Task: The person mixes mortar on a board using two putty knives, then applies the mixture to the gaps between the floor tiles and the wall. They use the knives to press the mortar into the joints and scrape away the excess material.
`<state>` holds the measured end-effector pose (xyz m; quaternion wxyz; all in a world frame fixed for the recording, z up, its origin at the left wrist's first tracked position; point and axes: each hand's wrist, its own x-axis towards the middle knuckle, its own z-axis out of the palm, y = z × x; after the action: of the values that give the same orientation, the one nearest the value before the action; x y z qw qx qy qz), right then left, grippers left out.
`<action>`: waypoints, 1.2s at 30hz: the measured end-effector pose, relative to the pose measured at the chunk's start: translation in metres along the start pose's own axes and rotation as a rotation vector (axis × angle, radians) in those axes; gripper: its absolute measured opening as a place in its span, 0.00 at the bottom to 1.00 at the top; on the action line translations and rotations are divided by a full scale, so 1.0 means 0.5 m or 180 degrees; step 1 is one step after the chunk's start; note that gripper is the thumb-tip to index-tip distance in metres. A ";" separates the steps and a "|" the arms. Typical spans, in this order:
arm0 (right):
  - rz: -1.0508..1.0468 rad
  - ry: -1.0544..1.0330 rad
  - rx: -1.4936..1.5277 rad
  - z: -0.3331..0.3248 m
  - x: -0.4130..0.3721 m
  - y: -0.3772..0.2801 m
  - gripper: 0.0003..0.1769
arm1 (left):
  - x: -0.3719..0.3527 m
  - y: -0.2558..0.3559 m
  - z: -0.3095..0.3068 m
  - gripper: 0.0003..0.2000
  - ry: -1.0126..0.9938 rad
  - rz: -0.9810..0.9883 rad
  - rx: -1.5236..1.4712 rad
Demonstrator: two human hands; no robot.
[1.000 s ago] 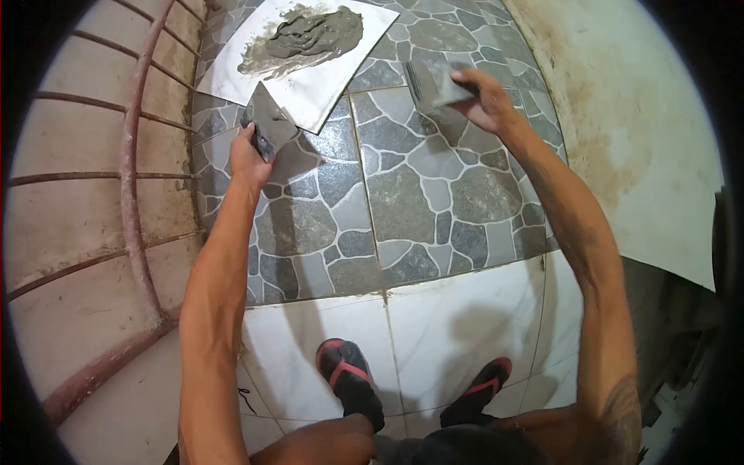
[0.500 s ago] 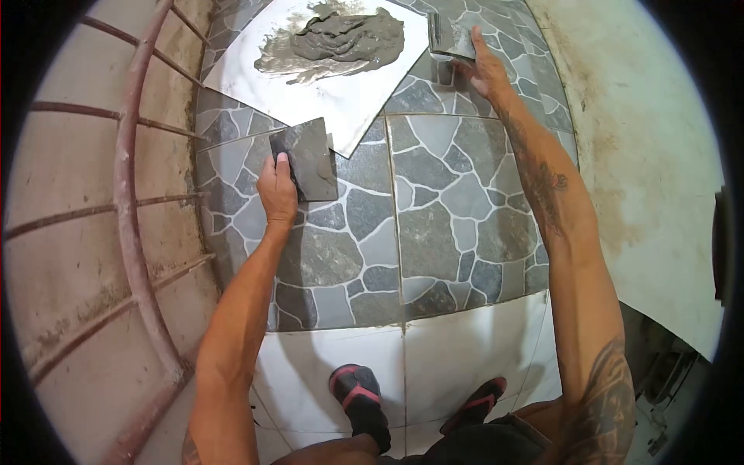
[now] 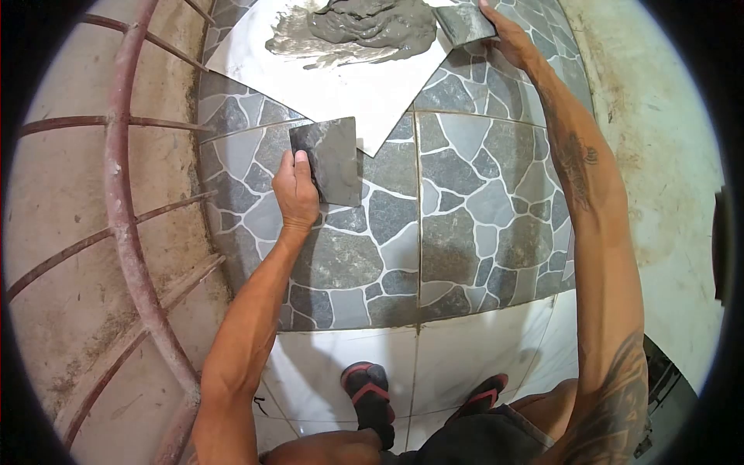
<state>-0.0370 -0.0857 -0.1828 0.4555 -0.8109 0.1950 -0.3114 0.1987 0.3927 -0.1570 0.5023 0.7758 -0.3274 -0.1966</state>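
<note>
My left hand (image 3: 297, 194) grips a flat, dark square plate (image 3: 333, 164) smeared with grey. Its thumb lies along the plate's left edge, and the plate is over the patterned floor tiles. At the top right, my right hand (image 3: 513, 40) holds a wide-bladed scraper (image 3: 466, 26) with grey residue on its face. The blade's left edge meets the right side of a grey mortar heap (image 3: 380, 29). That wet heap sits on a white tile or board (image 3: 353, 101) lying at an angle, one corner pointing toward me. The fingers under the scraper are partly hidden.
Stone-patterned tiles (image 3: 465, 232) cover the floor, with white tiles (image 3: 480, 341) nearer my sandalled feet (image 3: 368, 387). A reddish metal grille (image 3: 120, 155) runs along the left wall. A pale wall (image 3: 659, 194) bounds the right side.
The view has shifted, so the floor and both hands appear further right. My right hand's scraper has come from beyond the board's right edge to the mortar. The left hand keeps its plate.
</note>
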 end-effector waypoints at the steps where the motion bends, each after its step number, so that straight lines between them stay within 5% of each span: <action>1: 0.0693 -0.0035 0.0088 0.014 0.006 -0.048 0.26 | -0.001 -0.001 0.000 0.19 0.0007 0.0015 -0.0038; 3: 0.2059 -0.0099 0.0275 0.036 0.020 -0.128 0.40 | 0.001 0.000 0.000 0.19 0.0009 0.0046 -0.0160; 6: 0.2227 -0.0547 -0.0453 0.017 0.031 -0.096 0.40 | 0.005 -0.004 -0.002 0.19 0.0021 0.0052 -0.0277; 9: 0.1968 -0.0541 -0.1035 0.038 0.011 -0.169 0.41 | 0.000 -0.004 -0.005 0.19 0.0022 -0.0029 -0.0246; 13: 0.2052 -0.0176 0.0010 0.033 0.028 -0.119 0.41 | 0.001 -0.005 0.000 0.19 0.0055 -0.0034 -0.0324; 23: 0.2105 -0.0080 0.0089 0.050 0.071 -0.095 0.38 | 0.005 -0.004 -0.009 0.20 -0.0130 -0.0031 -0.0072; 36: 0.2298 0.0298 0.1318 0.105 -0.145 -0.255 0.34 | 0.006 -0.003 -0.014 0.21 0.0045 0.0025 -0.0466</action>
<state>-0.0498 0.0551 -0.1175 0.6795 -0.5667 0.4205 -0.2008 0.2057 0.3957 -0.1552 0.5607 0.7371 -0.3117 -0.2125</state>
